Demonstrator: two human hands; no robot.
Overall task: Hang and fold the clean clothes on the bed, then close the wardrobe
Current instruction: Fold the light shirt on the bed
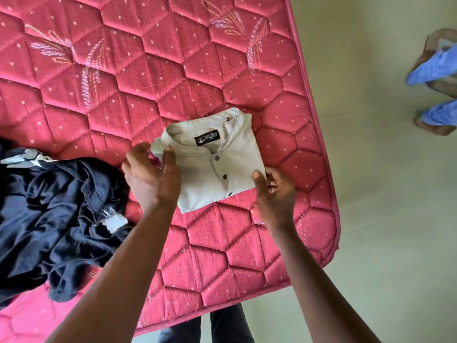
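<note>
Gripping folded shirt (217,159), both hands, prob.

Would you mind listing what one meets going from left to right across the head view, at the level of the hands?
Dark navy clothes → left hand → folded grey shirt → right hand → red mattress edge → pale floor.

view: head only, single wide-angle | position: above the near edge of the bed (103,78), close over it | facing: forward and steeply down | coverage: mattress fills left and centre, floor (385,184) along the right, both forearms entering from the bottom | edges: wide-angle bending visible | shared views: only one
</note>
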